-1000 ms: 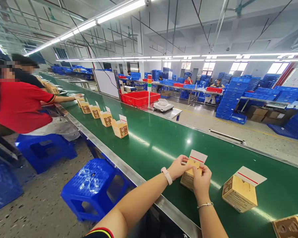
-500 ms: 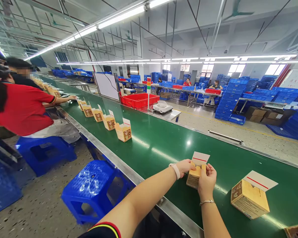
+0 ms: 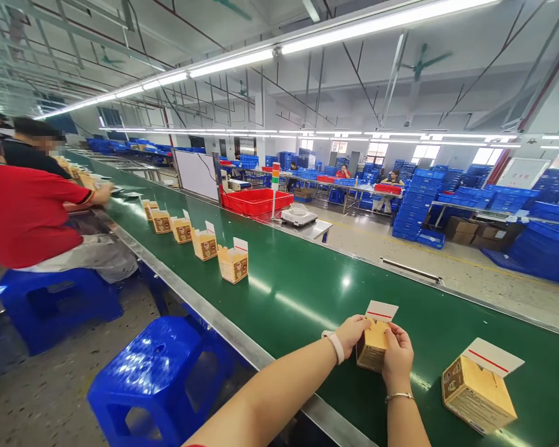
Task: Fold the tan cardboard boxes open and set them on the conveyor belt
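Observation:
A small brown carton (image 3: 371,351) sits on the green belt (image 3: 302,273), its white flap with a red line standing up at the back. My left hand (image 3: 353,332) grips the carton's left top edge, fingers closed. On the right side, my right hand (image 3: 399,351) holds the same carton, thumb on the tan top panel. Between my hands the top panels lie folded inward. To the right stands another carton (image 3: 477,397) with its tan top folded in and its white flap raised.
Open cartons (image 3: 233,264) line the belt at the left. A blue stool (image 3: 153,354) stands beside the belt's metal edge. A person in a red shirt (image 3: 28,214) sits at the far left. Beyond the belt are a red bin (image 3: 256,202) and a scale (image 3: 299,215).
The tan top panels between my hands now lie flatter. The view has shifted, so most things appear lower. The carton at the bottom right corner has left view.

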Action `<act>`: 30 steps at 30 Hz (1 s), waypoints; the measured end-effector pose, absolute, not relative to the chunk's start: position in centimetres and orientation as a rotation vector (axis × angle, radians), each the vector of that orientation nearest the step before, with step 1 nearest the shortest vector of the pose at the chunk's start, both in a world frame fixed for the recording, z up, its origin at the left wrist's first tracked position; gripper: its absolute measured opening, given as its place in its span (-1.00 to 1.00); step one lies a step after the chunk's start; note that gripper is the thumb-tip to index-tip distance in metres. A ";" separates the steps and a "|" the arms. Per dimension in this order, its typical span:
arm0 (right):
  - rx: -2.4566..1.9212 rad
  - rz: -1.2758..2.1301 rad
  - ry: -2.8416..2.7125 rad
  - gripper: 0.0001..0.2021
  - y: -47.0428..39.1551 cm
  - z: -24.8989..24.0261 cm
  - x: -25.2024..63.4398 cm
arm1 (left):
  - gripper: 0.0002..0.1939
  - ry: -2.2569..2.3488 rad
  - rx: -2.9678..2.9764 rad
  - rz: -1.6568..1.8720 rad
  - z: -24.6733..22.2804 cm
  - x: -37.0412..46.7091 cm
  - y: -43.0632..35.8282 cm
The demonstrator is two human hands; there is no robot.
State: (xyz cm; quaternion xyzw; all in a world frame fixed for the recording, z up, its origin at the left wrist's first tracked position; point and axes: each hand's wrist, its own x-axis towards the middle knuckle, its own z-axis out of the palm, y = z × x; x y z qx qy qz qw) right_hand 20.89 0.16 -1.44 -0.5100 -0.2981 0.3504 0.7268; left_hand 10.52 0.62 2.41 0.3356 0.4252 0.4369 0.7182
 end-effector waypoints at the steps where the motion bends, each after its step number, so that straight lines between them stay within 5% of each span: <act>1: -1.126 0.752 -0.654 -0.58 0.1 -1.6 20.9 | -0.89 0.929 0.754 0.990 2.2 10.6 0.6; 19: -1.244 0.541 -0.636 -0.58 -2.0 -2.4 20.5 | -0.72 1.036 1.386 1.206 2.8 6.6 0.7; 23: -1.377 0.086 -0.818 -0.63 -4.1 -1.9 21.4 | -0.78 1.078 1.386 1.364 0.7 3.6 0.1; 27: -1.276 -0.511 -1.022 -0.74 -6.9 -0.7 20.2 | -0.56 1.096 1.165 1.409 -0.5 2.0 -0.8; 30: -1.147 -0.597 -1.168 -0.89 -8.4 -0.1 17.6 | -0.48 1.063 1.027 1.305 0.2 1.3 -1.7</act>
